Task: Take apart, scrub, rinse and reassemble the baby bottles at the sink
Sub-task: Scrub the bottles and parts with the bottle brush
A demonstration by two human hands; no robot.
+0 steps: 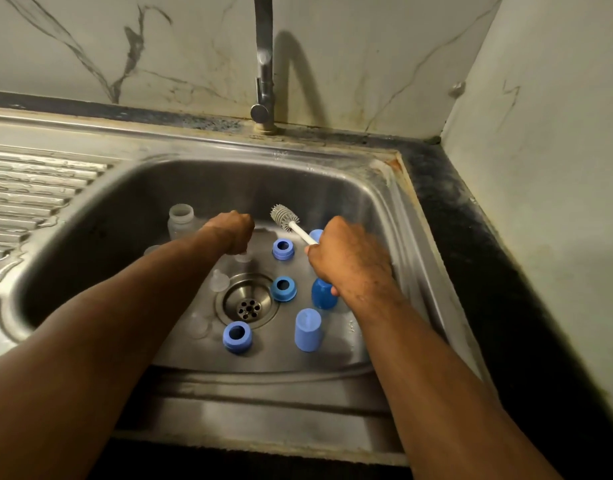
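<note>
Stainless sink (pixel 377 209), both arms reaching in. Bottles already apart; the parts lie scattered over the basin floor.

Right hand (pixel 350 261): fingers curled tight round the white handle of a bottle brush (pixel 288 221), grey bristle head pointing up and away toward the back wall, touching nothing.

Left hand (pixel 230 230): knuckles up, fingers curled under. Whether they hold anything I cannot tell; the palm side is hidden. A clear part lies just below the hand.

Parts:
- One clear bottle body (pixel 181 221) upright at back left, mouth open, just beside the left wrist.
- Three blue collar rings: upper ring (pixel 283 248), middle ring (pixel 283 288) beside the drain (pixel 248 305), near ring (pixel 237 336).
- Light blue cap (pixel 308 329) standing dome-up at front right; dark blue cap (pixel 322 294) partly under the right wrist; another blue piece behind the right hand, mostly hidden.
- Clear teats (pixel 219 280) left of the drain, hard to make out against the steel.

Tap (pixel 263 64): no water seen running.

Risks, as I judge them: the clear teats are easily overlooked, so one could go unscrubbed. The right wrist sits close over the dark blue cap, and a sweep of the brush arm could tip it. Wet steel and wet silicone mean the bottle may slip while being scrubbed.
</note>
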